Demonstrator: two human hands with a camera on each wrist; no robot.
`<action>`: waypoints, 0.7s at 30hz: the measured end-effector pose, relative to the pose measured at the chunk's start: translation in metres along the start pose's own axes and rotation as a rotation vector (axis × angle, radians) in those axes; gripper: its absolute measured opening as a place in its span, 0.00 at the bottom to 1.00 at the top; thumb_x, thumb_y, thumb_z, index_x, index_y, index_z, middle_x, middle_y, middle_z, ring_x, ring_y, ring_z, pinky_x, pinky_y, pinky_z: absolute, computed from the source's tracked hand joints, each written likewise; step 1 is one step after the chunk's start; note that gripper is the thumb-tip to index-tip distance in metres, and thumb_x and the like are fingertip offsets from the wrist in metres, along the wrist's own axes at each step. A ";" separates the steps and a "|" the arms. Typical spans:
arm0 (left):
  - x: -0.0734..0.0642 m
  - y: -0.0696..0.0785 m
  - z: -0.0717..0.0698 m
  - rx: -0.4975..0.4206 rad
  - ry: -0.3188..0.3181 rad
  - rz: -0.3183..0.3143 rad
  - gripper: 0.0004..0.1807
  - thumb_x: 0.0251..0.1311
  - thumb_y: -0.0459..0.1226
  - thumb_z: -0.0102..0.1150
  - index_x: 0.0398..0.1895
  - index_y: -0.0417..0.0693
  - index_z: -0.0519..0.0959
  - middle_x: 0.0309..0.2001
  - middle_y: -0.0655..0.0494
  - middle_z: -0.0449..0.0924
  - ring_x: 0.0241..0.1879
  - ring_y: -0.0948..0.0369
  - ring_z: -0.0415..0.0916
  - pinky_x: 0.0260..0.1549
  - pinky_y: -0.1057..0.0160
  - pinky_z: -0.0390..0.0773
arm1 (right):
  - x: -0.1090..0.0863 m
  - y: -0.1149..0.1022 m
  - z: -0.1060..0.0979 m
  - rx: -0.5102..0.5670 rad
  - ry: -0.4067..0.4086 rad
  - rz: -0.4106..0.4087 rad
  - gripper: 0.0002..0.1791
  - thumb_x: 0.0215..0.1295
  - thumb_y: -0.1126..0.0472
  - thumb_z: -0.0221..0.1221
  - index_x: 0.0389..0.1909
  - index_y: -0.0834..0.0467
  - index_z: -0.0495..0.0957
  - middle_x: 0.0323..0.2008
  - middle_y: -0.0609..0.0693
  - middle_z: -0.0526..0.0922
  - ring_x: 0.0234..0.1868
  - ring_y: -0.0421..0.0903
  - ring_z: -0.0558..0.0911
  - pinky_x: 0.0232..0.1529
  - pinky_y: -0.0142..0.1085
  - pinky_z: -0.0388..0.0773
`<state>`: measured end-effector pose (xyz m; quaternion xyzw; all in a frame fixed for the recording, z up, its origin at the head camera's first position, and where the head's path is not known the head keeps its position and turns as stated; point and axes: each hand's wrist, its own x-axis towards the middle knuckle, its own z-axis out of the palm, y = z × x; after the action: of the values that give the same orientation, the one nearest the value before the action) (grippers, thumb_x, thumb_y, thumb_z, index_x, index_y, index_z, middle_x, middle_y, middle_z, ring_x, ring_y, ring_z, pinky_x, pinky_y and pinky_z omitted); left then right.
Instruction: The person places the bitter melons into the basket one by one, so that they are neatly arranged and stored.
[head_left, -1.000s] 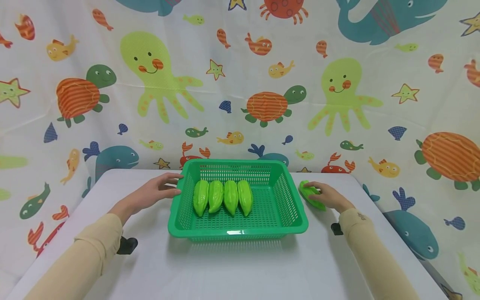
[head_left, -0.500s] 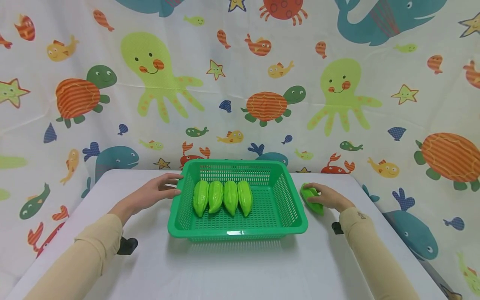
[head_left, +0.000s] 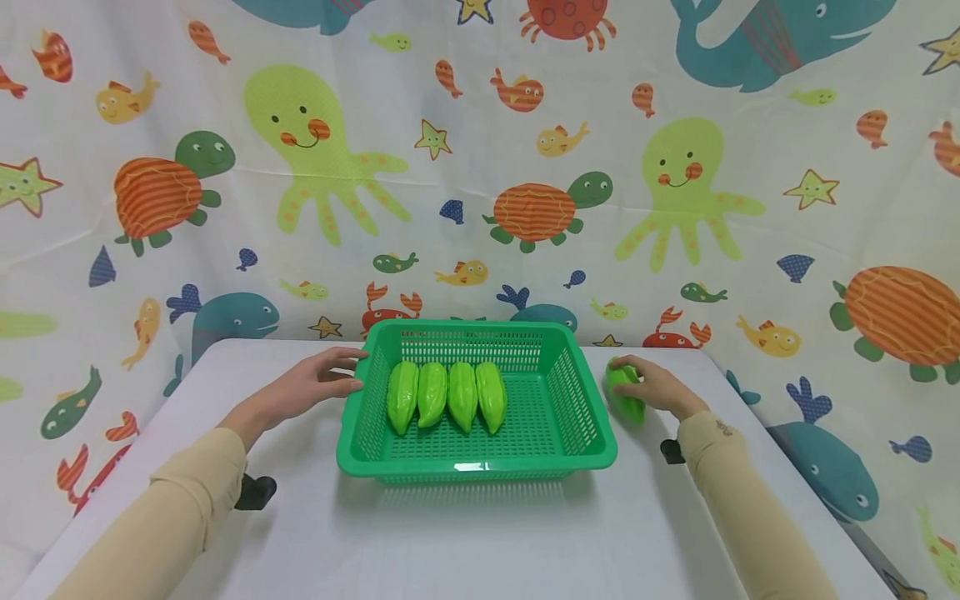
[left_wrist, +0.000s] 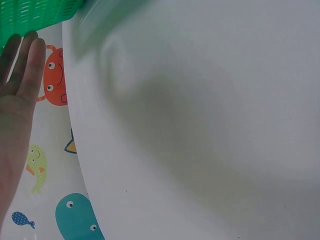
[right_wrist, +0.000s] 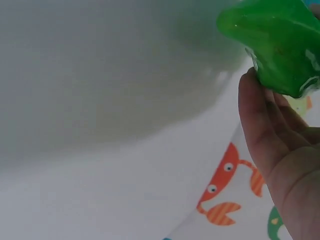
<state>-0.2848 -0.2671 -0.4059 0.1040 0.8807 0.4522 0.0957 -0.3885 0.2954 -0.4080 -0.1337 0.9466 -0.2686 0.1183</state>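
Note:
On the table's right side my right hand (head_left: pixel 657 388) grips a glossy green star fruit (head_left: pixel 624 392), thumb on the near side and fingers over its far side. In the right wrist view the star fruit (right_wrist: pixel 280 45) shows its ridged lobes, with the fingers (right_wrist: pixel 257 107) against it. Several matching star fruits (head_left: pixel 462 393) lie side by side in the left half of a green plastic basket (head_left: pixel 480 468). At the basket's left rim is my left hand (head_left: pixel 303 385), its fingers fairly straight and the fingertips at the basket wall (left_wrist: pixel 35 15) in the left wrist view.
The basket stands mid-table on a white tabletop (head_left: pixel 480 542). Behind it hangs a curtain (head_left: pixel 465 142) printed with sea animals, which also runs along both sides. Black wrist cameras (head_left: pixel 255 492) hang under both forearms.
The star fruit in my right hand has turned from a slanted lie toward a more upright one, and the fingers have shifted slightly over it. The left hand and basket stay put.

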 end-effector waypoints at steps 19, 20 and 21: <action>-0.001 0.002 0.000 -0.002 -0.001 0.004 0.38 0.66 0.54 0.57 0.73 0.50 0.59 0.69 0.38 0.63 0.65 0.39 0.65 0.57 0.39 0.71 | -0.007 -0.065 -0.037 0.143 0.121 -0.001 0.31 0.70 0.48 0.57 0.69 0.55 0.61 0.57 0.67 0.70 0.51 0.58 0.75 0.50 0.49 0.75; -0.001 0.002 0.000 -0.003 -0.001 0.004 0.38 0.66 0.54 0.57 0.74 0.50 0.59 0.69 0.38 0.63 0.65 0.39 0.65 0.57 0.39 0.71 | -0.007 -0.070 -0.038 0.148 0.124 -0.011 0.31 0.70 0.48 0.57 0.69 0.55 0.61 0.59 0.67 0.69 0.52 0.59 0.74 0.51 0.50 0.75; -0.001 0.002 0.000 -0.003 -0.002 0.004 0.38 0.66 0.53 0.57 0.74 0.50 0.59 0.69 0.38 0.63 0.65 0.39 0.65 0.57 0.39 0.71 | -0.008 -0.074 -0.039 0.154 0.124 -0.020 0.31 0.70 0.48 0.57 0.69 0.54 0.61 0.60 0.67 0.68 0.53 0.59 0.74 0.51 0.51 0.75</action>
<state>-0.2833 -0.2664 -0.4046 0.1058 0.8797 0.4537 0.0957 -0.3786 0.2553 -0.3345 -0.1165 0.9272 -0.3497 0.0666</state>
